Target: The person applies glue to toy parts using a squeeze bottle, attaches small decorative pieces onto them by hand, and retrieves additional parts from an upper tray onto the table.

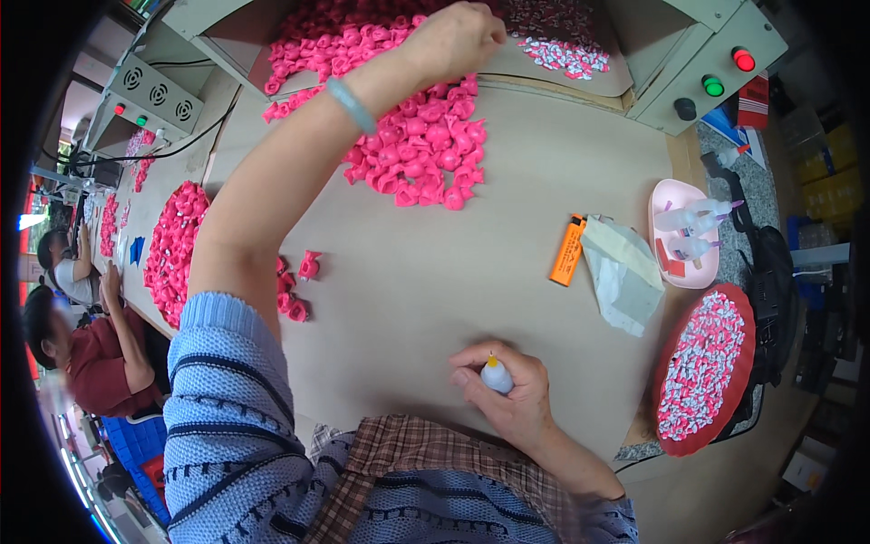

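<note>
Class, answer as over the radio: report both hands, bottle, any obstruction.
Left hand at open cabinet, grip unclear. Right hand holding yellow-tipped white bottle. Left forearm hides part of pink pile.

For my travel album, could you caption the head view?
Left hand near heaped pink pieces, right hand holding a small yellow-tipped bottle.

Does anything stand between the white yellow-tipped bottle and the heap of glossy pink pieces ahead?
Nothing visible stands between the white yellow-tipped bottle in the right hand and the heap of glossy pink pieces; the rectangular orange object lies to the right.
</note>
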Demonstrator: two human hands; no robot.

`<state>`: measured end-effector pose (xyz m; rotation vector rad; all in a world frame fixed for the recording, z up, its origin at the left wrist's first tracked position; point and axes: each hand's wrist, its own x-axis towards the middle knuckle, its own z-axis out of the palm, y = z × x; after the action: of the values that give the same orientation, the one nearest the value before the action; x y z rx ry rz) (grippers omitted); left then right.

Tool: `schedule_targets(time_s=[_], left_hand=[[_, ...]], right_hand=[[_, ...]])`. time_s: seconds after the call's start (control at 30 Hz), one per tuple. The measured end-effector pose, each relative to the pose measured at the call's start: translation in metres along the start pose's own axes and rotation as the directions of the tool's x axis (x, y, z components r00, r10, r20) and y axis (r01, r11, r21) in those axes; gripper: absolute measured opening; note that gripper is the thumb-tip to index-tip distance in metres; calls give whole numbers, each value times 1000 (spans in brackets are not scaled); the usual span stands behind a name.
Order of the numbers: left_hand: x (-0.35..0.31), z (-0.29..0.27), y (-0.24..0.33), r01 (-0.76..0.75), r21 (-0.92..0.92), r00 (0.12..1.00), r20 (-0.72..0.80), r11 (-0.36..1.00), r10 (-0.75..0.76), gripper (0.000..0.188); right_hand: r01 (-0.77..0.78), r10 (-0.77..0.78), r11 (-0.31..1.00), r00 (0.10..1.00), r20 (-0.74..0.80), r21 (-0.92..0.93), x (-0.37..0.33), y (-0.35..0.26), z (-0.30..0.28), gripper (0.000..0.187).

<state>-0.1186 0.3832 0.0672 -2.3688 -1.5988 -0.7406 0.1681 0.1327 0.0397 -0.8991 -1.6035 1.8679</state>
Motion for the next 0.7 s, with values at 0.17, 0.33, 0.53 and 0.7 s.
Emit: schedule_targets(time_s=[0.17, 0.33, 0.53, 0.7], left_hand=[[-61, -29, 67, -124, -139, 974, 171, 982, 147, 19], [-91, -27, 72, -157, 30, 955, 259, 987, 144, 18], [-104, -40, 72, -172, 168, 980, 133, 971, 150, 29], [-120, -85, 108, -95, 60, 995, -35, 994, 97, 35]], right_hand=[[34, -34, 999, 999, 2, -13, 1, -1, 0, 13], [67, -67, 997, 998, 12, -29, -1, 3, 7, 13], [106, -108, 991, 994, -13, -77, -1, 10, 15, 13], [48, -44, 998, 995, -85, 43, -3, 9, 10, 10]])
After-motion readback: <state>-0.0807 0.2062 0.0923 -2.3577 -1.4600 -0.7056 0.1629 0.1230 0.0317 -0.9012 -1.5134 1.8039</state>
